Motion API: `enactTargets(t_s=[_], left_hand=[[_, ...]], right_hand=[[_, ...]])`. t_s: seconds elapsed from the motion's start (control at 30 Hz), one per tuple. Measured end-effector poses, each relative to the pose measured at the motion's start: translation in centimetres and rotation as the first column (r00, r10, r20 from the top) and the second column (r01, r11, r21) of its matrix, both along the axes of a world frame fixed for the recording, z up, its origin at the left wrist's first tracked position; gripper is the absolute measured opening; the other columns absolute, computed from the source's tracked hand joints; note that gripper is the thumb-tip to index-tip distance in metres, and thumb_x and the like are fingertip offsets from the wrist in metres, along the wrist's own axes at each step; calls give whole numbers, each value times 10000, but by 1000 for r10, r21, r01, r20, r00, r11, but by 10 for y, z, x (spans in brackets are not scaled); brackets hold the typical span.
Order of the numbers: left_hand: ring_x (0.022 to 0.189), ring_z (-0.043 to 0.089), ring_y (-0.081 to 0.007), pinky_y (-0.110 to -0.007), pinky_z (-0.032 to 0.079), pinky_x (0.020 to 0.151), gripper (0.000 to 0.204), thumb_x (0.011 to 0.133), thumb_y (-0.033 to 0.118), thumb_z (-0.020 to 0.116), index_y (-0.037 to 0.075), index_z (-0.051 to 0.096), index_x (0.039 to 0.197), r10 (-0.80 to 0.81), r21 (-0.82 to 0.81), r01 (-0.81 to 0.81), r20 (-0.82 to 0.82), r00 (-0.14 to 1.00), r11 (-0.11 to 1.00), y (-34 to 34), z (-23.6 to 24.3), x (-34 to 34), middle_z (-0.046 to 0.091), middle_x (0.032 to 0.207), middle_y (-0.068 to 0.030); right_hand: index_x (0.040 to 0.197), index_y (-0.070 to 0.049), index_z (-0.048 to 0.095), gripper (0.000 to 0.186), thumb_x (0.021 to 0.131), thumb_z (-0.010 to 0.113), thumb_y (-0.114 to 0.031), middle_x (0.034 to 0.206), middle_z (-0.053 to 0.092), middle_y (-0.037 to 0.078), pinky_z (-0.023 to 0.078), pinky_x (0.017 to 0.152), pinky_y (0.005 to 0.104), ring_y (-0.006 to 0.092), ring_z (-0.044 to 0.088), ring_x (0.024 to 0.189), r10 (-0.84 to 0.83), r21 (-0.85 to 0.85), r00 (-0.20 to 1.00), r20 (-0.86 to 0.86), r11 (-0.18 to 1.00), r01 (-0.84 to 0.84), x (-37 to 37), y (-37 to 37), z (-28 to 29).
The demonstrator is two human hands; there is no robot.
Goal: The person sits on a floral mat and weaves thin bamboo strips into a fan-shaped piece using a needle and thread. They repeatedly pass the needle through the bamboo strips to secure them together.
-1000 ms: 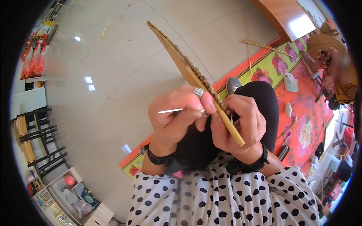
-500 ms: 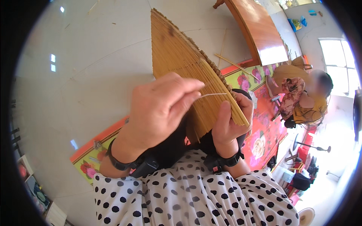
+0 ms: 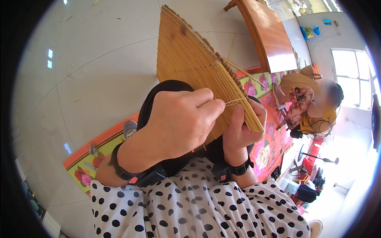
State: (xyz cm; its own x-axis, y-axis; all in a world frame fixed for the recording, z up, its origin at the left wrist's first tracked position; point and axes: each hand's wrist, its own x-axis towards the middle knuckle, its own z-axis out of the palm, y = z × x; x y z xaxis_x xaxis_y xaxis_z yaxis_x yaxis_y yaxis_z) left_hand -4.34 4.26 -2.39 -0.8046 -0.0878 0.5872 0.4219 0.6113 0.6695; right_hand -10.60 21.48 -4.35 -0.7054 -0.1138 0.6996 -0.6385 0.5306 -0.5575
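Note:
A broad panel of thin yellow-brown straw-like stalks, laid side by side and bound in rows, leans across my knees with its pointed end away from me. My right hand grips its near right edge, thumb on top and fingers curled around the far side. Just left of it, my left hand is closed in a pinch on a thin pale thread. That thread runs from my fingertips to the stalks by my right thumb. The left hand covers part of the panel's lower side.
A brown wooden table stands ahead to the right, with loose stalks near its leg. Underfoot lies a red and green floral mat. Another person sits at the right, near a standing fan.
My left hand has moved slightly right, nearer the panel's edge, with the thread in its pinch. My right hand keeps its hold. The view has shifted a little, showing my left knee.

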Motion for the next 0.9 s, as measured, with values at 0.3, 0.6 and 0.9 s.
enactTargets(t_s=[0.3, 0.6, 0.9], left_hand=[[542, 567, -203, -323, 415, 460, 229, 759, -20, 777, 58, 729, 968, -8, -32, 8, -1, 1000, 999, -2, 5, -1, 554, 711, -31], [532, 560, -202, -320, 417, 453, 227, 746, 3, 784, 47, 733, 963, -7, -106, 6, -14, 1000, 994, -4, 12, -1, 548, 710, -32], [510, 516, -196, -328, 372, 439, 239, 722, -43, 772, 32, 722, 944, -23, -156, 18, -30, 999, 988, -10, 18, 3, 516, 678, -26]], right_hand=[[909, -6, 637, 178, 821, 778, -70, 877, 722, 115, 526, 611, 282, 180, 657, 650, 25, -1, 1000, -9, 1000, -25, -3, 1, 1], [890, -7, 641, 171, 808, 783, -55, 861, 722, 115, 527, 601, 284, 185, 658, 640, 20, 1, 999, -26, 1000, -20, -1, 0, 2], [898, 4, 644, 220, 765, 816, -34, 835, 718, 121, 533, 582, 283, 206, 669, 639, 79, 62, 992, -97, 995, -73, 6, -8, 9]])
